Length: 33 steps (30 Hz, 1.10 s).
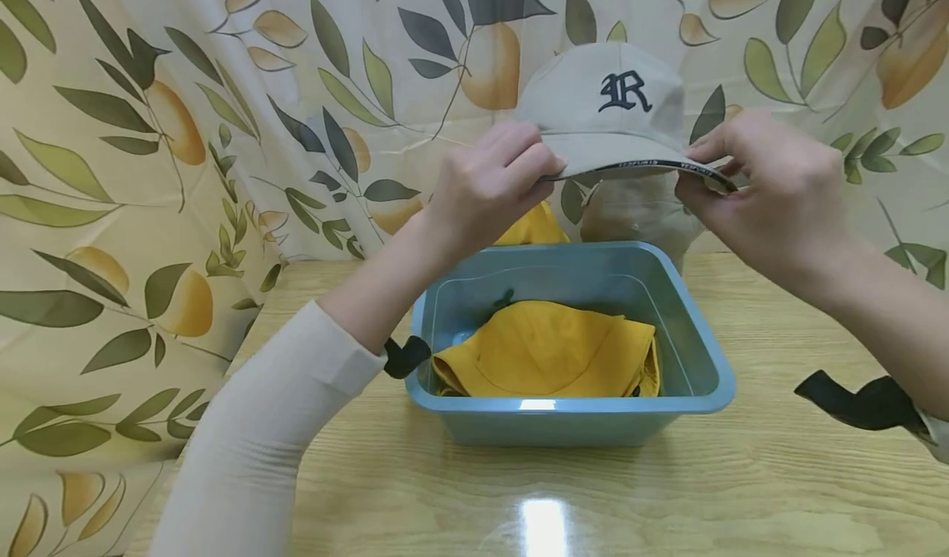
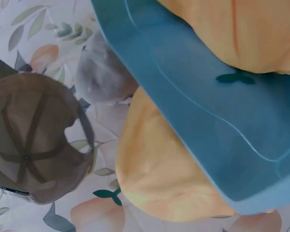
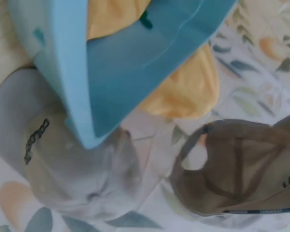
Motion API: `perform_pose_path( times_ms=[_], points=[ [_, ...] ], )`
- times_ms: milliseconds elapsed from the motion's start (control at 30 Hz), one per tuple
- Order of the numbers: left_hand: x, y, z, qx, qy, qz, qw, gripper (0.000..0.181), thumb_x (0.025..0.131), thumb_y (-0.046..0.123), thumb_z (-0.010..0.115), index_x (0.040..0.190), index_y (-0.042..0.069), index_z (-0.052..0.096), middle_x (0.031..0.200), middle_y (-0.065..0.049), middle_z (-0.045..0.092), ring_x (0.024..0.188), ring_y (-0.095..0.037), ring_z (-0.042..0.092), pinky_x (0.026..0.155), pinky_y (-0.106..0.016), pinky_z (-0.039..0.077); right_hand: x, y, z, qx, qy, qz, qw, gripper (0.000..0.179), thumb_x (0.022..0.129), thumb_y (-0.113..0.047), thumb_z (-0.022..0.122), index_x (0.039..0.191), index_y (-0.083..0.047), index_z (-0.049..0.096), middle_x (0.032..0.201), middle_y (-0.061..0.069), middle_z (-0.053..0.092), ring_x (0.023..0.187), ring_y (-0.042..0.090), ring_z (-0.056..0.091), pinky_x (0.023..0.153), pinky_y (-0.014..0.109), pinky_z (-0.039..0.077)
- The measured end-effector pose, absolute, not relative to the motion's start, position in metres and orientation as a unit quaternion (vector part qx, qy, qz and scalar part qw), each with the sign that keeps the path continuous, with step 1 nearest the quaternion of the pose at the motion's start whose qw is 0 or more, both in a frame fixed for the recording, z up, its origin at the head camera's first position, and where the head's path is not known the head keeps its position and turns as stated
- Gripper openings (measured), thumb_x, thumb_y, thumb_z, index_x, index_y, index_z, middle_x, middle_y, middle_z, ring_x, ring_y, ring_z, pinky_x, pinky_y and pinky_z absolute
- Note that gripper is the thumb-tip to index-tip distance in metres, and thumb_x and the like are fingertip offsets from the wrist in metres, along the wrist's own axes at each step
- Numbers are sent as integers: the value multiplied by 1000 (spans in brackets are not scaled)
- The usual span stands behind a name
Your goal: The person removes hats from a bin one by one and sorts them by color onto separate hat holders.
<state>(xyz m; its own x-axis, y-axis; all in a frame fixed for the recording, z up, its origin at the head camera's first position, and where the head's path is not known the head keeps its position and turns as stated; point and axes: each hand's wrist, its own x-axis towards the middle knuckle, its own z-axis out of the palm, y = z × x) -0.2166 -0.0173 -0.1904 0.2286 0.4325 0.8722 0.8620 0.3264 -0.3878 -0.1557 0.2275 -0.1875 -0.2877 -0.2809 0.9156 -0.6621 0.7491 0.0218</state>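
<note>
Both hands hold a beige baseball cap with a dark letter R above the far side of the bin. My left hand pinches the left edge of its brim, and my right hand grips the brim's right edge between thumb and fingers. The wrist views look into the cap's hollow underside, where the strap opening at the back shows. Below the hands stands a blue plastic bin. A folded yellow hat lies inside it.
Behind the bin lie another yellow hat and a second pale cap, whose dark lettering shows in the right wrist view. The bin stands on a wooden table. A leaf-and-fruit patterned cloth hangs at the back and left.
</note>
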Motion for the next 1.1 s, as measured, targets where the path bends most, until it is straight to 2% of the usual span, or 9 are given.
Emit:
perform_pose_path(
  times_ms=[333, 433, 567, 667, 867, 1100],
  points=[
    [-252, 20, -182, -504, -603, -139, 603, 24, 93, -2, 38, 78, 6, 56, 72, -5, 53, 64, -18, 51, 41, -26, 34, -191, 250, -184, 239, -748, 215, 580, 8, 72, 4, 72, 77, 7, 66, 80, 22, 69, 65, 43, 58, 77, 0, 31],
    [-257, 32, -187, -481, -663, -110, 563, 31, 96, -1, 29, 82, 6, 56, 78, -5, 54, 70, -17, 53, 44, -25, 36, -202, 257, -189, 217, -736, 222, 601, 7, 71, 3, 71, 74, 6, 66, 79, 22, 69, 67, 46, 58, 77, 1, 28],
    [-260, 50, -196, -452, -744, -89, 483, 38, 98, 0, 20, 89, 5, 56, 86, -4, 55, 79, -16, 54, 52, -22, 41, -215, 269, -204, 187, -736, 235, 607, 6, 70, 4, 72, 74, 6, 68, 79, 23, 69, 72, 48, 60, 78, 1, 26],
    [-263, 65, -209, -442, -773, -95, 444, 38, 97, -1, 21, 92, 7, 58, 89, -3, 56, 84, -15, 54, 55, -20, 43, -225, 282, -218, 174, -736, 242, 608, 6, 70, 5, 72, 75, 5, 69, 80, 21, 70, 75, 46, 62, 78, 1, 29],
    [-269, 80, -242, -445, -782, -123, 419, 32, 95, -4, 31, 93, 9, 60, 93, -2, 58, 91, -14, 56, 57, -20, 46, -240, 302, -250, 181, -726, 237, 619, 6, 69, 5, 71, 70, 3, 66, 74, 21, 68, 69, 46, 59, 80, 0, 30],
    [-276, 87, -281, -448, -795, -145, 384, 24, 96, -3, 41, 93, 10, 61, 96, 0, 58, 91, -12, 56, 58, -19, 48, -243, 316, -285, 198, -763, 198, 583, 11, 68, 4, 75, 75, 0, 67, 77, 17, 69, 70, 41, 62, 80, -3, 25]
  ],
)
